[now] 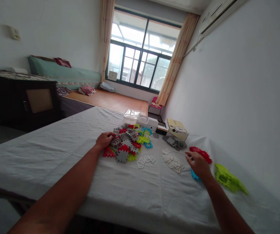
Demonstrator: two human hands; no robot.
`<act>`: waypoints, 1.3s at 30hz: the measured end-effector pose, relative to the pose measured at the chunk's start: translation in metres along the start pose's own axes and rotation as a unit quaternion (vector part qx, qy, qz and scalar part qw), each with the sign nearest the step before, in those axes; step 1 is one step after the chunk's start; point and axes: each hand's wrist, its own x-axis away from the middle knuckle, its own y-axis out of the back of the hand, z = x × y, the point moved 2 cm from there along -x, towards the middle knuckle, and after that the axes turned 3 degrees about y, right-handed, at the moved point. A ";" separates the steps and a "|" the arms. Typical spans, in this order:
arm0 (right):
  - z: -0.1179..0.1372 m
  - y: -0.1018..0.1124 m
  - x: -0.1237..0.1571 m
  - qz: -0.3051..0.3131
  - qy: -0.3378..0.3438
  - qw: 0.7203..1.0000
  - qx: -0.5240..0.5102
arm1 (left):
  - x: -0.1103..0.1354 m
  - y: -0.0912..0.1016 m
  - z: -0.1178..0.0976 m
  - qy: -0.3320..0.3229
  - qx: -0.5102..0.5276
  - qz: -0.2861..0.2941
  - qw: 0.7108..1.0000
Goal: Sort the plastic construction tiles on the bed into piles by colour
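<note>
A mixed pile of gear-edged plastic building pieces [123, 156], in grey, red, lime green and blue, lies mid-table. My left hand [104, 139] is at the pile's left edge, its fingers bent together against the pieces; what they pinch is hidden. My right hand [199, 163] is over the right side, fingers apart and pointing left, with nothing visible in them. Close to its fingertips lie white lattice pieces [173, 161]. Red pieces [200, 153] sit just behind that hand, and blue pieces [194, 175] are partly covered by it.
Dark grey pieces [175, 143] and lime green pieces [230, 178] form separate heaps. Several white lattice pieces [145, 160] lie in front of the pile. A clear plastic box [131, 116], a dark open box [161, 128] and a yellow box [177, 128] stand at the back. A wall borders the right.
</note>
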 end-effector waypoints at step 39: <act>0.134 -0.076 -0.022 0.121 0.197 0.961 -0.151 | 0.001 -0.002 0.003 -0.003 0.021 0.008 1.000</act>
